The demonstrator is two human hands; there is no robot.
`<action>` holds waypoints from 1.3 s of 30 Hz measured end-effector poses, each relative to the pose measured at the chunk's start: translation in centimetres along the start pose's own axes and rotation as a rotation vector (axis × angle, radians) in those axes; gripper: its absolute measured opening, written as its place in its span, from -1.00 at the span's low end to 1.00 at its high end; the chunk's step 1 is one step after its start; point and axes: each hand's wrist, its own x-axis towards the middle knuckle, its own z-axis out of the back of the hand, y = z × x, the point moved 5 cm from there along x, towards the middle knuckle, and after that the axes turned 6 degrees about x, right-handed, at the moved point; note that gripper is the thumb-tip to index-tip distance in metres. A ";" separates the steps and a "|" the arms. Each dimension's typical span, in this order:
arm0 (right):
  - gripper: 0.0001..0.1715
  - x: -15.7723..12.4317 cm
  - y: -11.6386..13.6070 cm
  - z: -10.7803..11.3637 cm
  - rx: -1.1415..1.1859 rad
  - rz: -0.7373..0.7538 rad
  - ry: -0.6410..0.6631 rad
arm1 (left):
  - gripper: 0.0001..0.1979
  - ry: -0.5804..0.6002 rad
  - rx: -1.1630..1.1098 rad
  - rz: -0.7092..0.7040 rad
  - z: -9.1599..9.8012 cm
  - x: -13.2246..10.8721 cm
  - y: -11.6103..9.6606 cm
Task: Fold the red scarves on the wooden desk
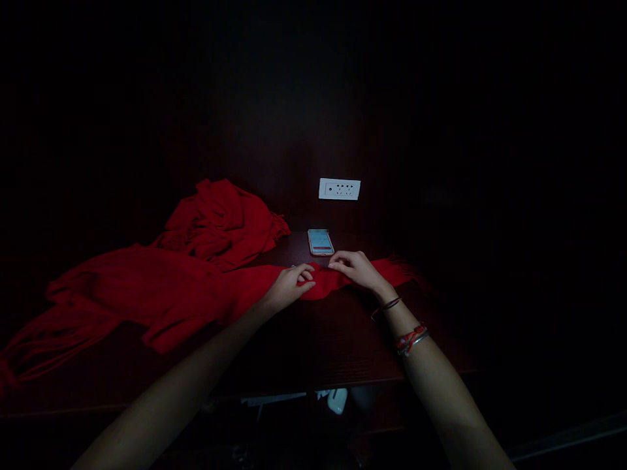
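Observation:
A long red scarf (181, 281) with fringed ends lies stretched across the dark wooden surface. My left hand (292, 285) rests on its narrow gathered part, with curled fingers and the thumb on the near side. Just to the right, my right hand (356, 269) pinches at the far edge of the same scarf, thumb and forefinger close together. Between the two hands the cloth is slightly bunched. How much fabric lies under the fingers is partly hidden.
Behind the hands lies a phone (321, 241) with its screen lit. A crumpled heap of red cloth (223, 219) sits at the back left. On the back wall is a white socket plate (339, 189). Below the front edge shows a small white object (337, 400). The surroundings are very dark.

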 end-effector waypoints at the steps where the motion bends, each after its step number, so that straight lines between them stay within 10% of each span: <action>1: -0.69 0.0 0.0 0.2 0.017 -0.007 -0.015 | -0.75 0.000 -0.013 0.024 0.0 0.0 0.2; 7: -0.65 0.1 -0.7 0.3 0.181 -0.072 -0.034 | -0.57 0.012 -0.035 0.027 -0.1 -0.1 -0.2; 13: -0.64 0.1 -1.1 0.4 0.338 -0.119 0.006 | -0.86 -0.034 0.061 -0.011 0.6 0.1 -0.9; 23: -0.65 -0.8 -2.7 -0.2 0.038 -0.144 0.319 | -0.77 -0.157 0.439 0.145 3.1 0.2 0.8; 39: -0.65 -0.3 -0.3 -1.3 0.075 -0.012 0.340 | -0.58 -0.035 0.368 -0.188 0.4 -0.7 -2.1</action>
